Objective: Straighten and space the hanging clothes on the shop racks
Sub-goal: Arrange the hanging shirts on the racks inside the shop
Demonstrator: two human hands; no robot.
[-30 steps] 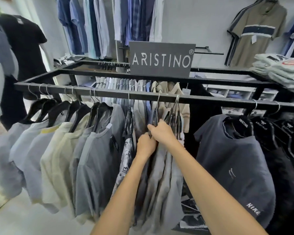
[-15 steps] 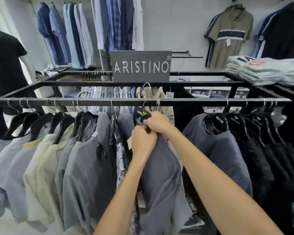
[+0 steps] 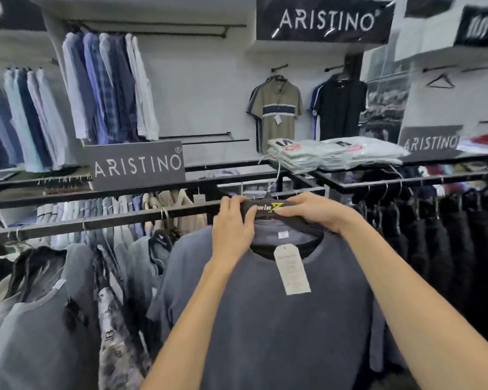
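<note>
A dark grey-blue T-shirt (image 3: 265,327) on a black hanger (image 3: 268,206) faces me, lifted in front of the black rack rail (image 3: 124,218). A paper tag (image 3: 291,268) hangs from its collar. My left hand (image 3: 231,229) grips the hanger's left shoulder and the collar. My right hand (image 3: 313,212) grips the hanger's right side. Grey and patterned shirts (image 3: 76,305) hang crowded on the rail to the left. Black garments (image 3: 440,229) hang in a row on the right.
An ARISTINO sign (image 3: 137,164) stands on the rack top. Folded packed shirts (image 3: 333,153) lie stacked on the rack's right shelf. Blue and white shirts (image 3: 107,88) hang on the wall behind, with two polo shirts (image 3: 276,108) further right.
The grey-blue T-shirt has come out of the crowded row and now faces me, held higher. My hands have spread apart on its hanger. The view has tilted up and to the right.
</note>
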